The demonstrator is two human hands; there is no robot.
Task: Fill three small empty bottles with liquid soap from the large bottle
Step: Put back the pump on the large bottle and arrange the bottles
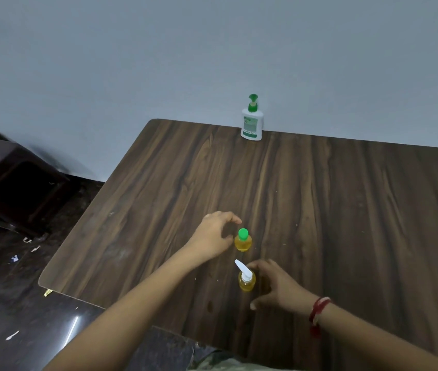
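Observation:
Two small bottles of yellow liquid stand on the wooden table (319, 210). The farther bottle (243, 241) has a green cap; the nearer bottle (246, 279) has a white pump nozzle. My left hand (213, 234) hovers just left of the green-capped bottle, fingers loosely curved around empty space, barely touching it if at all. My right hand (272, 285) sits just right of the pump bottle, fingers spread and relaxed, holding nothing. A large white bottle (251, 121) with a green pump stands at the table's far edge by the wall.
A dark wooden cabinet (11, 188) stands on the floor at the left. Scraps of litter lie on the dark floor (11, 290). The table's left edge runs diagonally close to my left forearm. A red thread band circles my right wrist.

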